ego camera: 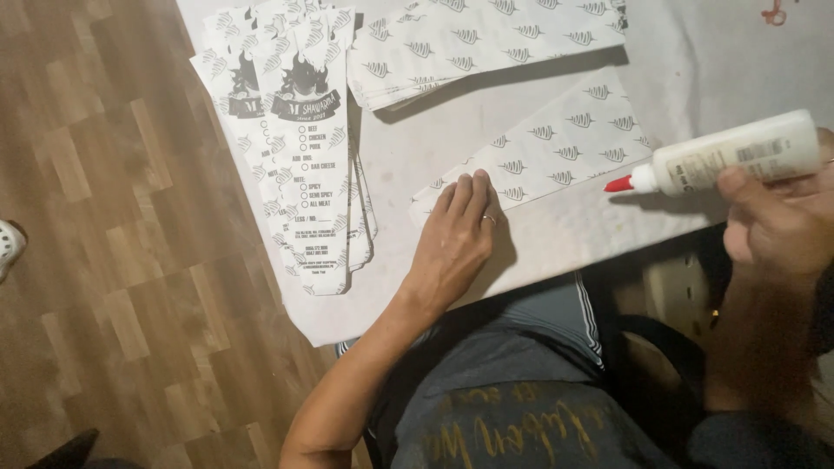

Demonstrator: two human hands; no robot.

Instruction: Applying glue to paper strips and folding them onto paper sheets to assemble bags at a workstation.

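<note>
Head view: left hand (pixel 456 239) flat on paper sheet (pixel 543 148); right hand (pixel 777 221) grips glue bottle (pixel 738 161).

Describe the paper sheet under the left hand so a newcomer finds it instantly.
On the white table, look beside the glue bottle. The patterned sheet lies alone and slanted, the left hand pressing its near end; its neighbours lie in stacks.

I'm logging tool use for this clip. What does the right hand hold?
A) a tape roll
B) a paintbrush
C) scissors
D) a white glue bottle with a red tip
D: the right hand grips a white glue bottle, its red tip pointing toward the patterned paper sheet under the left hand.
</note>
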